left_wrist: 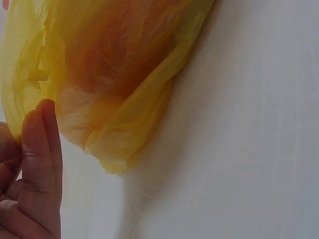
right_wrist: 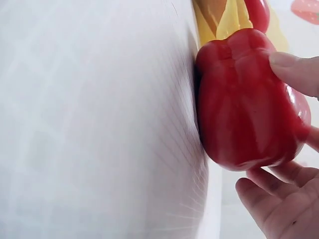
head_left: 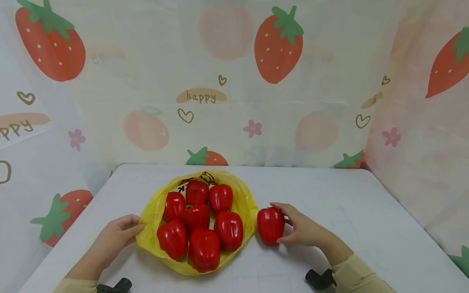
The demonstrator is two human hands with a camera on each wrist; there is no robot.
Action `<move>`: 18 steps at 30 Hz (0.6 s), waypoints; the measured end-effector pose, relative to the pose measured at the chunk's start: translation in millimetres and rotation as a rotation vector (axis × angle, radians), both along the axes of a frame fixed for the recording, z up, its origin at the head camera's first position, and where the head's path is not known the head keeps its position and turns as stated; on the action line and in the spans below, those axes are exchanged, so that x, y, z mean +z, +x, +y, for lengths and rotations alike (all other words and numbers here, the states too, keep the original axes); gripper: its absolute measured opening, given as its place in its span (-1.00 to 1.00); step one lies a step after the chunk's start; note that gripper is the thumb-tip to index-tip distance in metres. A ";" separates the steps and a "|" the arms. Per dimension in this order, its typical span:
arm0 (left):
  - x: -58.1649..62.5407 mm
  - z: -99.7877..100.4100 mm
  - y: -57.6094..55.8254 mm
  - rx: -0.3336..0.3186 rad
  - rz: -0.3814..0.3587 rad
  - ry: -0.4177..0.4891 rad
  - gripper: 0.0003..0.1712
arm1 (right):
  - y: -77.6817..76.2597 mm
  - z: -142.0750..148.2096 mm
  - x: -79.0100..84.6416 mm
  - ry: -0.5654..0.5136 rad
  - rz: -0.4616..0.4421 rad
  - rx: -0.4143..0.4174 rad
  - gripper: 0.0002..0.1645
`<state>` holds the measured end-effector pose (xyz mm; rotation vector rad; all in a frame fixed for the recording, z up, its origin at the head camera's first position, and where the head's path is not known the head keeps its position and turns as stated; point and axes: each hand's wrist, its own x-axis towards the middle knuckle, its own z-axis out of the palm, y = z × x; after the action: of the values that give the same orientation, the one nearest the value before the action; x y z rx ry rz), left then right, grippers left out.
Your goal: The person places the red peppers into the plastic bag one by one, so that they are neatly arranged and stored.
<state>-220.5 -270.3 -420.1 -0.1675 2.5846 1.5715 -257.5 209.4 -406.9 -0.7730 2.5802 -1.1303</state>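
Note:
A yellow plastic bag (head_left: 246, 195) lies wide open on the white table, printed with dark marks inside its far side. Several glossy red bell peppers (head_left: 204, 249) sit in it. At the bag's left rim, my left hand (head_left: 114, 242) pinches the thin plastic between thumb and fingers. My right hand (head_left: 305, 228) grips a single red bell pepper (head_left: 270, 226) just outside the bag's right edge, thumb on the near side and fingers on the far side. In the right wrist view this pepper (right_wrist: 249, 104) is close against the tabletop, with the bag behind it.
The white table (head_left: 348, 211) extends to both sides and behind the bag. Fabric walls (head_left: 315, 93) printed with strawberries, hearts and flowers stand along its back and sides. Black straps with dark fittings (head_left: 319, 279) sit at both wrists.

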 end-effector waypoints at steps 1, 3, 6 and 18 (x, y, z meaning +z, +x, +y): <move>0.1 0.2 0.1 0.000 0.001 0.000 -0.56 | -0.1 -0.1 -0.1 0.007 0.001 -0.001 0.06; 0.3 0.3 0.2 0.000 0.003 0.002 -0.56 | -0.1 -0.5 0.0 0.023 0.004 -0.004 0.08; 0.8 -0.2 0.7 -0.001 0.003 0.004 -0.56 | -0.3 -1.6 0.0 0.040 0.009 -0.013 0.12; 2.3 -0.1 3.3 -0.006 0.008 0.010 -0.57 | -3.0 -2.7 1.3 0.119 0.072 -0.054 0.13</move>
<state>-217.2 -270.4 -417.9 -0.1532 2.5808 1.5859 -260.5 206.7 -405.6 -0.7339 2.7151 -0.9703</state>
